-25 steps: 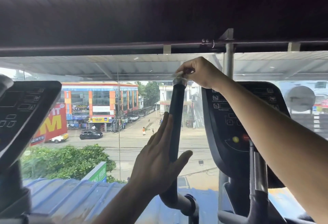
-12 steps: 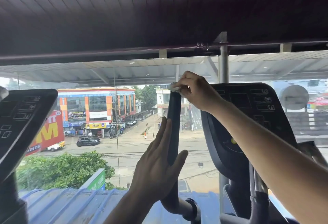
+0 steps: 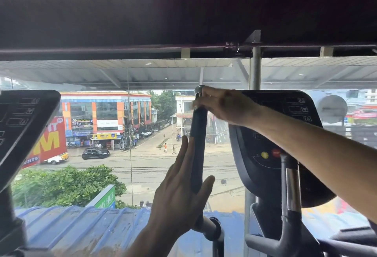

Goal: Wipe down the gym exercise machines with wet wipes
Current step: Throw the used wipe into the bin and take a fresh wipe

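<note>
While the left hand lies flat against the upright handlebar, fingers straight and together along its left side and thumb spread across the front, it only braces the bar, no curl round it. Right hand sits at the bar's top end, just under the metal end cap, fingers curled toward the grip; motion blur there. A pale smear at its fingertips may be the wet wipe, can't tell for sure. Handlebar runs down to a joint by the lower edge. Right forearm crosses in front of the machine's console, right of the bar. Second console at the left edge. Street visible through the window behind.
</note>
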The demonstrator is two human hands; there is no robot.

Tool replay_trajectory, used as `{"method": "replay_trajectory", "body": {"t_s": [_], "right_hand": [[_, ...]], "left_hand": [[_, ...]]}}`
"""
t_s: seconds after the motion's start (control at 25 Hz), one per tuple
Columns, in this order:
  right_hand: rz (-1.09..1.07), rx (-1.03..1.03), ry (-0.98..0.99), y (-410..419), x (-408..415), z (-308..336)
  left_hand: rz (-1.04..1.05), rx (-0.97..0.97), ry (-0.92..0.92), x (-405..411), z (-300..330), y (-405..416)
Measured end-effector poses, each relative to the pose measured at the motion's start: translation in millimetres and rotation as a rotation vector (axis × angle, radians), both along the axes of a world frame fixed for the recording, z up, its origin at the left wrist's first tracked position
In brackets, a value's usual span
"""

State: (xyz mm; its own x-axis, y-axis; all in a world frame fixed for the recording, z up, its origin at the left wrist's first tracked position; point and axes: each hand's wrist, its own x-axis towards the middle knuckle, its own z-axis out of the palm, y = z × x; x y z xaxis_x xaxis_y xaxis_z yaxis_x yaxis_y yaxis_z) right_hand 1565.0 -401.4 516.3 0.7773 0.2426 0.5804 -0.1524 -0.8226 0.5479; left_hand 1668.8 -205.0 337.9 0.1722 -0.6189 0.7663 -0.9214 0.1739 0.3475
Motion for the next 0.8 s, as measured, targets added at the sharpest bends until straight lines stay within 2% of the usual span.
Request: {"method": "replay_trajectory", "body": {"t_s": [0.16, 0.28, 0.4, 0.56, 0.68, 0.8], "right_hand": [[0.032, 0.166, -0.185, -6.7, 4.8, 2.5], [0.144, 0.268, -0.149, 8.2, -2.1, -38.6], [0.156, 0.221, -0.091, 10.8, -9.9, -47.7], [0.111, 0.267, -0.276, -1.8, 8.6, -7.8], [0.157, 0.317, -0.357, 2.0, 12.4, -23.5], [0.209, 0.353, -0.254, 12.9, -1.1, -67.5]], "left_hand": [[-0.017, -0.007, 0.015, 0.9, -2.0, -0.3], [-0.013, -0.016, 0.012, 0.9, -1.9, -1.5], [-0.027, -0.039, 0.030, -0.5, -3.9, -3.4], [-0.041, -0.054, 0.054, -1.0, -7.1, -4.7], [-0.014, -0.066, 0.002, 2.1, -10.4, -5.2], [-0.011, -0.080, -0.023, 4.8, -13.9, -7.2]]}}
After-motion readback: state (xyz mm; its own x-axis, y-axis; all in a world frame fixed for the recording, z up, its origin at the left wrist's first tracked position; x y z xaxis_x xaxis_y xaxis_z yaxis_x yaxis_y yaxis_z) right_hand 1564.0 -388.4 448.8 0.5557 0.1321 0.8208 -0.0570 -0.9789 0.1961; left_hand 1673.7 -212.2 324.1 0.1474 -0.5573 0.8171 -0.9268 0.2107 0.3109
